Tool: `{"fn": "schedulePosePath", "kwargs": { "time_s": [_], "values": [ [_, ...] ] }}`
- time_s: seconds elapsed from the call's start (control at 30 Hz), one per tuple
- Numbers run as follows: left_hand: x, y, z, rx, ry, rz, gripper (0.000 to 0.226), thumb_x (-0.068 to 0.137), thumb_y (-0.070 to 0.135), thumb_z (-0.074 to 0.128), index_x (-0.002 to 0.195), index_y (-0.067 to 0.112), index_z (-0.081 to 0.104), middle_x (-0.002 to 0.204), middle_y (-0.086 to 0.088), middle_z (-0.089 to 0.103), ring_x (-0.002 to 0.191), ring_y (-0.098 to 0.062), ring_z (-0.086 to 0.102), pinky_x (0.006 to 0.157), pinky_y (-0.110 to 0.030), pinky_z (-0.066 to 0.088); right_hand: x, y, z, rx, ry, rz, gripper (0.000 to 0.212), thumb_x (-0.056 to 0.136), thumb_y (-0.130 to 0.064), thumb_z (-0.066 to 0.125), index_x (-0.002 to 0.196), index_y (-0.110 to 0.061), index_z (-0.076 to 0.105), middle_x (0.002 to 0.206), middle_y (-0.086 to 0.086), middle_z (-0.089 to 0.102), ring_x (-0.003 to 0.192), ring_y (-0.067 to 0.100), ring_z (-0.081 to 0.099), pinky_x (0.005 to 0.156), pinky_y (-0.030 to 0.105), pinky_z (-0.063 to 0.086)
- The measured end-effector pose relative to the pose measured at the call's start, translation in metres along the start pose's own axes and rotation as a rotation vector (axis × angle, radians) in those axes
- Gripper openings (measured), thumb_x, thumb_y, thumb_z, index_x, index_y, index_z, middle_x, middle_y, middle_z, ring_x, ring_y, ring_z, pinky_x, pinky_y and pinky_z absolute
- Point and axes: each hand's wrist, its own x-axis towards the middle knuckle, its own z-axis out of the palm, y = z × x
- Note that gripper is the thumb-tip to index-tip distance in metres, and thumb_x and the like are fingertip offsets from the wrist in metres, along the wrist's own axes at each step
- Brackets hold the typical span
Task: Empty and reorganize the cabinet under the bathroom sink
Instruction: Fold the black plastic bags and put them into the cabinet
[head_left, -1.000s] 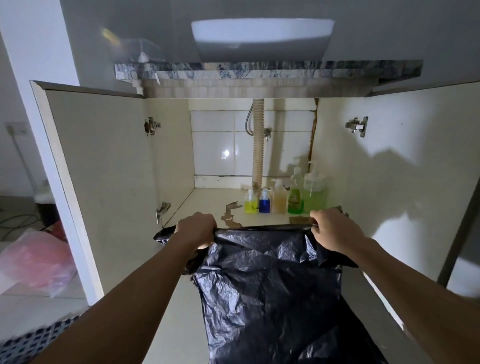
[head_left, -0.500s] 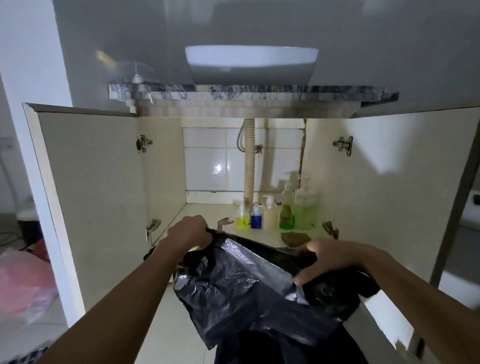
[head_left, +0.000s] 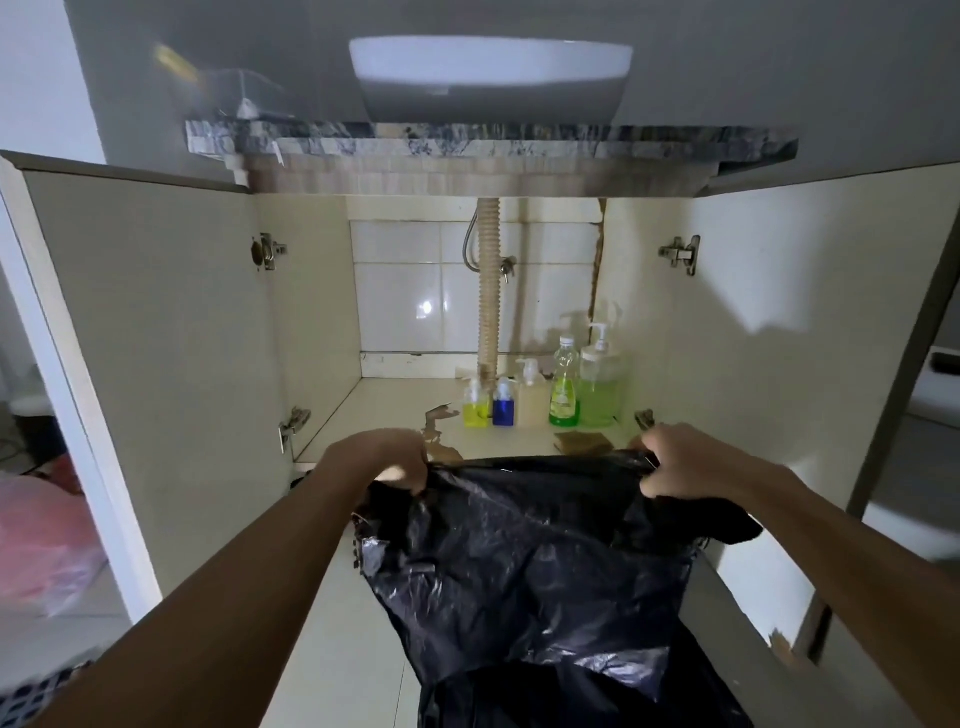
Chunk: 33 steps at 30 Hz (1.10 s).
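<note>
A black plastic bag (head_left: 540, 561) hangs in front of the open under-sink cabinet (head_left: 311, 312). My left hand (head_left: 387, 457) grips its top edge at the left, and my right hand (head_left: 675, 460) grips the top edge at the right, stretching it taut between them. On the cabinet floor at the back right stand a yellow bottle (head_left: 476, 405), a small blue bottle (head_left: 504, 402), a beige pump bottle (head_left: 532, 395), a green dish-soap bottle (head_left: 565, 384) and a large light-green pump bottle (head_left: 602, 384). A brown sponge (head_left: 579, 441) lies in front of them.
Both cabinet doors (head_left: 145, 338) stand wide open. A ribbed drain pipe (head_left: 488, 291) runs down the tiled back wall. The cabinet floor has a peeled patch (head_left: 439, 418). A white basin (head_left: 491, 78) sits on the marble counter (head_left: 467, 143). A pink bag (head_left: 44, 545) lies at left.
My hands have pulled the bag's top edge apart and taut again after it was slack and bunched half a second ago. The view has tilted slightly.
</note>
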Motion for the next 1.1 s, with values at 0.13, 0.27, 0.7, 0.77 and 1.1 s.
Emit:
{"fn": "schedulePosePath", "kwargs": {
  "time_s": [0.13,0.27,0.7,0.77,1.1],
  "values": [
    [0.010,0.008,0.011,-0.001,0.109,0.035,0.033,0.087,0.015,0.055,0.117,0.008,0.064,0.111,-0.011,0.066,0.094,-0.026,0.058,0.075,-0.030,0.046,0.005,0.002,0.000,-0.111,-0.050,0.079,0.019,0.076,-0.017,0.062,0.067,-0.015,0.045,0.068,-0.001,0.048,0.064,0.017,0.050,0.049,0.023,0.033],
    [0.028,0.024,0.010,-0.046,0.274,0.033,0.031,0.088,0.015,0.051,0.116,0.015,0.064,0.108,-0.008,0.065,0.097,-0.026,0.061,0.074,-0.032,0.047,0.040,0.017,-0.005,-0.110,0.150,0.122,0.018,0.082,-0.017,0.055,0.065,-0.013,0.050,0.067,0.005,0.051,0.071,0.028,0.054,0.059,0.026,0.039],
    [-0.002,0.028,0.015,-0.103,0.674,0.134,0.036,0.098,0.021,0.043,0.123,0.042,0.057,0.085,0.001,0.063,0.069,-0.018,0.059,0.065,-0.027,0.051,0.020,0.026,0.023,-0.009,0.775,-0.108,0.013,0.075,0.000,0.062,0.088,-0.003,0.063,0.082,0.020,0.065,0.075,0.041,0.064,0.068,0.041,0.051],
    [0.006,0.027,0.038,0.041,0.452,0.218,0.031,0.093,0.025,0.048,0.117,0.040,0.061,0.096,0.003,0.066,0.080,-0.019,0.062,0.074,-0.033,0.055,0.011,0.041,0.055,-0.108,0.622,-0.079,0.006,0.073,-0.002,0.064,0.078,-0.003,0.060,0.074,0.018,0.062,0.069,0.040,0.064,0.062,0.041,0.050],
    [0.011,0.044,0.171,0.137,-0.348,0.292,0.057,0.084,0.022,0.059,0.138,0.028,0.045,0.135,-0.008,0.054,0.118,-0.030,0.054,0.092,-0.036,0.048,-0.036,0.082,0.202,-0.072,-0.026,0.213,0.033,0.091,-0.013,0.047,0.122,-0.023,0.055,0.116,0.003,0.057,0.115,0.027,0.056,0.094,0.038,0.041]
  ]
}}
